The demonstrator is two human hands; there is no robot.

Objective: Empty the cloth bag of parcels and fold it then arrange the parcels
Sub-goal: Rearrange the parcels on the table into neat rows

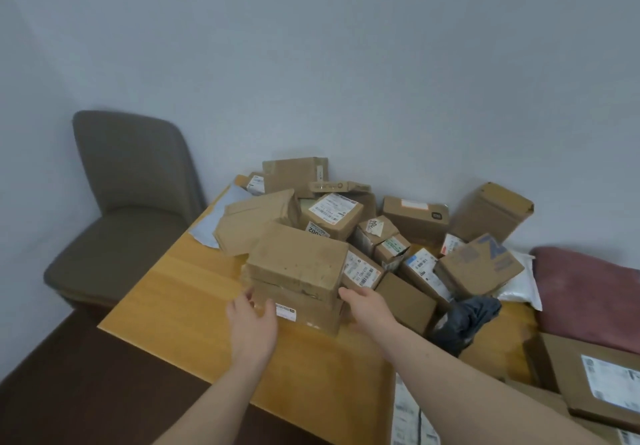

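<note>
On the tabletop (194,292), head view: the left hand (254,320) and right hand (369,307) flank a two-box stack (298,278) — fingers loosely spread, the right touching its 3 o'clock side, the left just short of the 9 o'clock face. The parcels (398,236) lie heaped from 12 to 3 o'clock, so arranging seems under way. No cloth bag is clearly visible; a dark bundle (464,320) at 4 o'clock may be it. Next, square the stack — neighbouring boxes crowd its right. A chair (128,209) stands at 9 o'clock, a pink cushion (588,292) at 3.
</note>
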